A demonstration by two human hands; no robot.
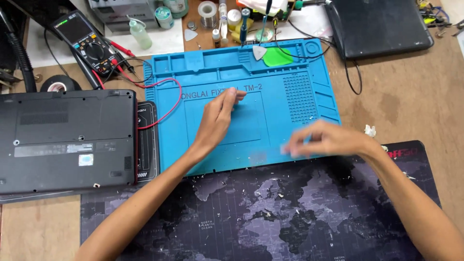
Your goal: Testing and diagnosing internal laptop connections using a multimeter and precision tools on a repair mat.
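Hands over the blue silicone work mat

Laptop [67, 140], black and matte, lies bottom-up at the left edge of the wooden bench, its flat plastic underside showing vents and small stickers. Beyond it, farther off, a black multimeter [89, 41] rests at a tilt, and its red lead [166, 104] loops in a thin curve onto the mat. The blue work mat [290, 92] is rubbery and rectangular, moulded with shallow trays along its far edge, a grid of tiny cells on its right and a smooth panel in the middle. The left hand [217, 118] lies on that smooth panel, palm down, fingers straight and close together, holding nothing. A white triangular pick [259, 52] and a green rounded pick [278, 57] sit in the far trays, just beside each other. The right hand [328, 140] hovers at the mat's near right corner, blurred by motion; its fingers seem bunched together, but whether they pinch anything I cannot tell. Nearest the viewer spreads a dark fabric desk pad [270, 217] printed with a pale world map and flecked with small white crumbs. At the far right lies a second closed black laptop [382, 24].
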